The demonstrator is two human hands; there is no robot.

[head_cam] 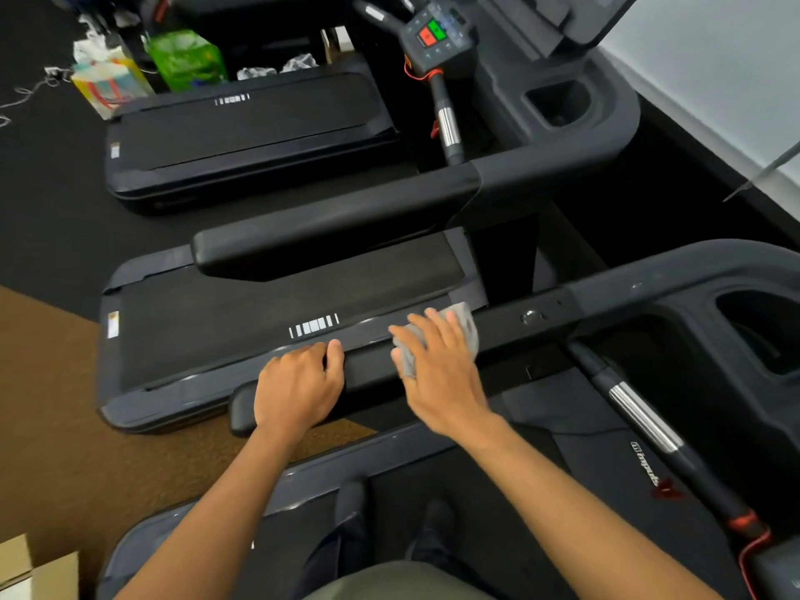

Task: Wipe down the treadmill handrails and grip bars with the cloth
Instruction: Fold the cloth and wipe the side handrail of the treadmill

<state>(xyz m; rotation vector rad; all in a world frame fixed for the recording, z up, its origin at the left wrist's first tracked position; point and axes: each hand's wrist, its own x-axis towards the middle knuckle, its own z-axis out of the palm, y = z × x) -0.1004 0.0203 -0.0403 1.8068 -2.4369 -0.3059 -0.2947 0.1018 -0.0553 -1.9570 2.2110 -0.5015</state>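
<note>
A black padded handrail (372, 368) runs from lower left toward the console at the right. My left hand (298, 385) rests on the rail near its free end, fingers curled over the top edge. My right hand (441, 370) presses a grey cloth (465, 329) flat onto the rail a little further along; the cloth shows beyond the fingertips and under the thumb. A grip bar (640, 417) with a shiny metal sensor section slants down at the right, apart from both hands.
I stand on a treadmill deck (498, 491). Two more treadmills lie beyond, the nearer with its own handrail (337, 223) and grip bar (448, 123). Bags (186, 58) and clutter sit at the far left. A cardboard box (34, 573) is at the lower left.
</note>
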